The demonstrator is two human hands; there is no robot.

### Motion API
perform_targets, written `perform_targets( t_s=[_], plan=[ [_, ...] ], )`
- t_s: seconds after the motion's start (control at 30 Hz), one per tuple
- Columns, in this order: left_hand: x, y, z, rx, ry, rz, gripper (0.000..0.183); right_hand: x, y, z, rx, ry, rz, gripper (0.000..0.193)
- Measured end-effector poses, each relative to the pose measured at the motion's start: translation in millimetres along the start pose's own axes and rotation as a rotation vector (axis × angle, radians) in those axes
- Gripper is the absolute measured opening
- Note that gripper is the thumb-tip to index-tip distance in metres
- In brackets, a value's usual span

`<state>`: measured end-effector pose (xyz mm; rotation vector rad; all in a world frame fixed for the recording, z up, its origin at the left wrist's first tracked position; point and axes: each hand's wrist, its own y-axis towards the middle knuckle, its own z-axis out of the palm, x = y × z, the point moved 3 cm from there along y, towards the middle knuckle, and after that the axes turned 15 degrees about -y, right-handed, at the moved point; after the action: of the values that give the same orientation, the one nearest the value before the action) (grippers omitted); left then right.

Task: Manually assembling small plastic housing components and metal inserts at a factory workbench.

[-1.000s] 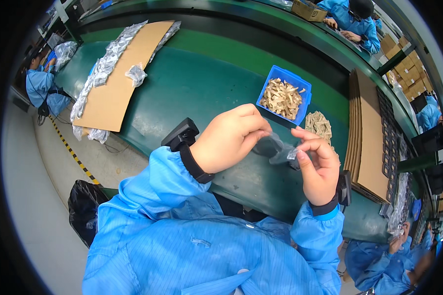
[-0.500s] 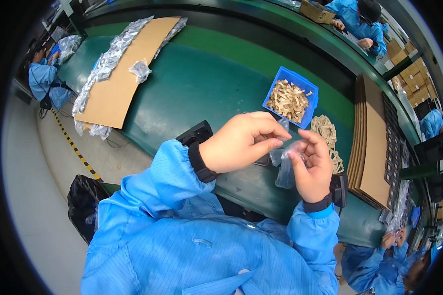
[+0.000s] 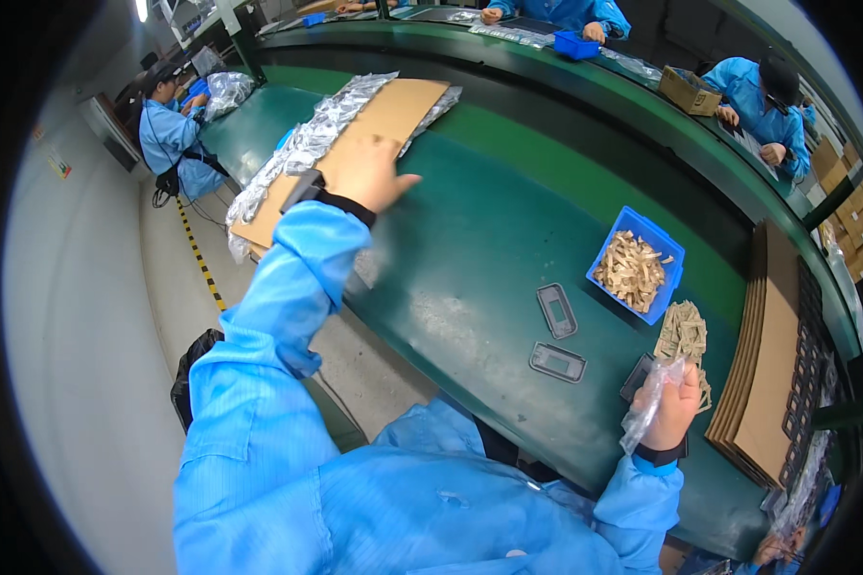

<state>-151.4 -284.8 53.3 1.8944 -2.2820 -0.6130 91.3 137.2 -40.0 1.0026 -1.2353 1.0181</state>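
Observation:
My left hand (image 3: 362, 174) is stretched out over the brown cardboard sheet (image 3: 408, 103). Its thumb stands apart from the fingers, whose tips are blurred, and nothing shows in it. Along the sheet's left side lie clear plastic bags (image 3: 328, 129). My right hand (image 3: 679, 407) is closed on a crumpled clear plastic bag (image 3: 650, 402) by the right part of the bench; whether the bag has anything inside I cannot tell. Two grey rectangular frames (image 3: 557, 310) lie on the green bench top (image 3: 451, 287). Another dark grey frame (image 3: 636, 377) is partly hidden behind the held bag.
A blue bin (image 3: 679, 251) holds many small tan pieces. Beside it are flat beige pieces (image 3: 681, 329). Stacked cardboard sheets (image 3: 762, 355) and black frames (image 3: 804, 355) stand at the right. Co-workers in blue sit across the bench and at far left.
My hands have parted: the left swung out to the cardboard sheet, the right moved right and down with the plastic bag. The view shifted, and grey frames are uncovered.

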Motion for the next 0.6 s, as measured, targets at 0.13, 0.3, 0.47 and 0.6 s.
perform_targets(
  t_s=[0.13, 0.3, 0.47, 0.6],
  plan=[
    [46, 6, 32, 0.144, 0.012, 0.004, 0.044, -11, -5, -3, -0.073, -0.02, -0.108, 0.016],
    [24, -33, 45, -0.094, -0.183, 0.284, 0.02, -14, -3, 8, -0.083, -0.093, -0.173, 0.018],
    [-74, -80, 26, -0.152, -0.343, 0.751, 0.011, -8, -8, 25, 0.015, -0.324, -0.272, 0.015],
    [-98, -89, 26, 0.018, -0.529, 0.722, 0.008, 17, -28, 72, 0.164, -0.546, -0.144, 0.016]
  ],
)
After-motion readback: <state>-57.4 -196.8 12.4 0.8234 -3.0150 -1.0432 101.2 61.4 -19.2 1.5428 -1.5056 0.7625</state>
